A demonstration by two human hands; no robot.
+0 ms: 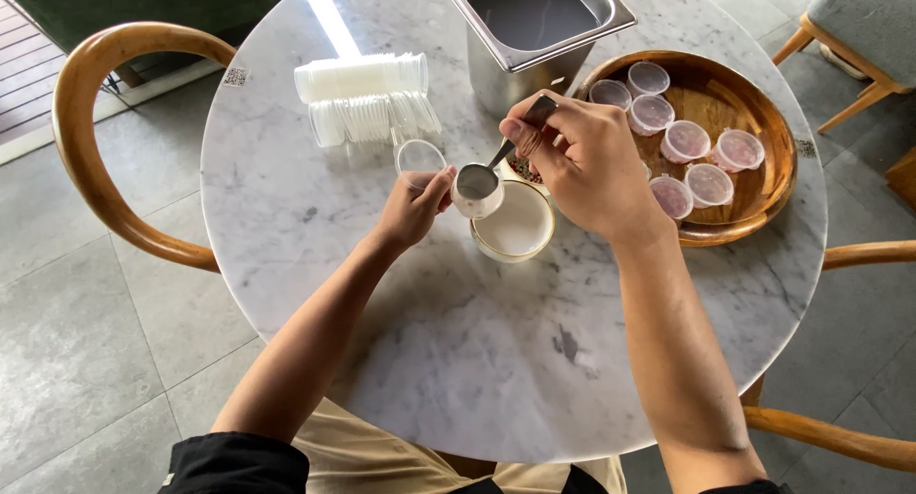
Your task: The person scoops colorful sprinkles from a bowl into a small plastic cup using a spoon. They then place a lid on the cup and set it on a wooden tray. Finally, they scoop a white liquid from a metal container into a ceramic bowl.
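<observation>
Spoon (pixel 491 166) handle mostly hidden inside right hand (pixel 582 165) fingers

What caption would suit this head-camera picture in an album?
Left hand holds a small cup while right hand spoons into it, above a white bowl.

Before you, a round white marble table (pixel 382 360) bears stacked clear cups (pixel 363 98), a steel container (pixel 534 26) at top, a wooden tray (pixel 763 169) upper right, a white bowl (pixel 515 231) at centre.
</observation>
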